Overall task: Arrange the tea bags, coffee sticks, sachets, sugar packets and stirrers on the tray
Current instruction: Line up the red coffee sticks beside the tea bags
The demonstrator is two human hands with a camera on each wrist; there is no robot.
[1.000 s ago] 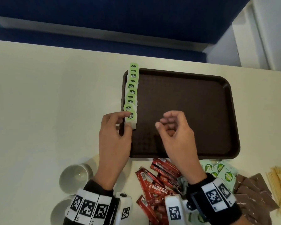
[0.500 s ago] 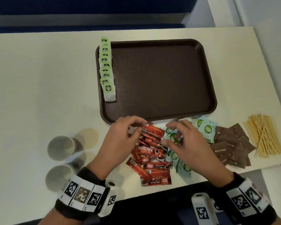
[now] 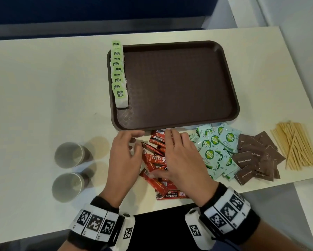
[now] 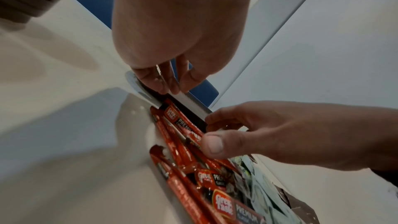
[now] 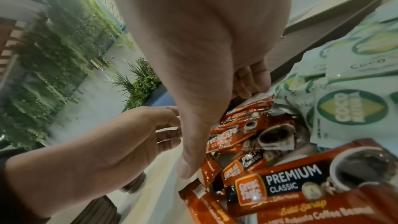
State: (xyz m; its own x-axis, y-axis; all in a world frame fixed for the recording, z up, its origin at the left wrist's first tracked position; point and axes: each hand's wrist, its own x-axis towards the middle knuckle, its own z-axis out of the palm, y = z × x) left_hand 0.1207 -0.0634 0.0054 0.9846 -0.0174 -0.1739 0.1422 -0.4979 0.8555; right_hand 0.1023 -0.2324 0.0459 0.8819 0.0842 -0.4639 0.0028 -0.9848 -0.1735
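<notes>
The red coffee sticks (image 3: 156, 161) lie in a loose pile on the table (image 3: 43, 105) just in front of the brown tray (image 3: 179, 84), whose left edge carries an overlapping row of green tea bags (image 3: 118, 73). Both hands are over this pile: the left hand (image 3: 124, 158) has relaxed, slightly curled fingers holding nothing, and the right hand (image 3: 183, 160) rests spread across the sticks, gripping none. To the right lie the pale green sachets (image 3: 217, 151), brown sugar packets (image 3: 257, 158) and wooden stirrers (image 3: 295, 144).

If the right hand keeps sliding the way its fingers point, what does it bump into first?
Probably the near rim of the brown tray. The right hand lies over the red coffee sticks, fingertips almost at that rim; depth is hard to judge.
</notes>
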